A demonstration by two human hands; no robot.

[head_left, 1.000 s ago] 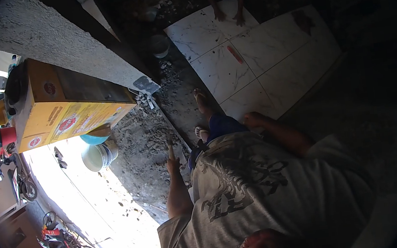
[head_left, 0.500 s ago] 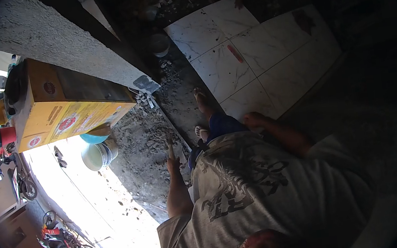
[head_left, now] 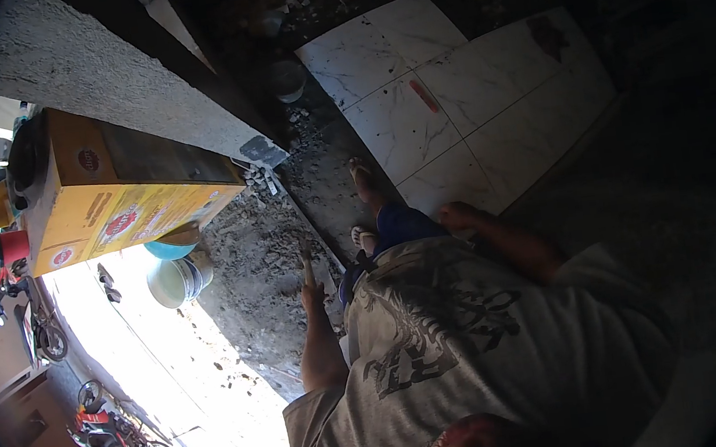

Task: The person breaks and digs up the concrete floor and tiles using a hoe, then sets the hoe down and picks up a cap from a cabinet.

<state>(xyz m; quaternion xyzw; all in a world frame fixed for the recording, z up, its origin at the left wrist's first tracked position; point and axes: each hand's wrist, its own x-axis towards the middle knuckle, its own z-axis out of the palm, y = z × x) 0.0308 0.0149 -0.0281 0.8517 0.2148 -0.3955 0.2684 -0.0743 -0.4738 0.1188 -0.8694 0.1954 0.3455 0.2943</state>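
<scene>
Much of the ground (head_left: 247, 258) is rough and untiled; at least five white tiles (head_left: 402, 143) already lie edge to edge beside it. One yellow cabinet (head_left: 132, 218) stands near one pale bucket (head_left: 168, 285). Two hands: the left hand (head_left: 313, 297) has its grip clamped on one tool (head_left: 309, 272) over the rough ground; the right hand (head_left: 459, 215) curls, contents impossible to tell. One red object (head_left: 424, 98) lies on the tiles.

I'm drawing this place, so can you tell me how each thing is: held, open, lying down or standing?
Left hand: closed around the tool
Tool: held
Right hand: fingers look curled; too dark to tell if it holds anything
Tiles: laid edge to edge
Red thing: lying on a tile
White bucket: standing, looks open
Motorbikes: standing
</scene>
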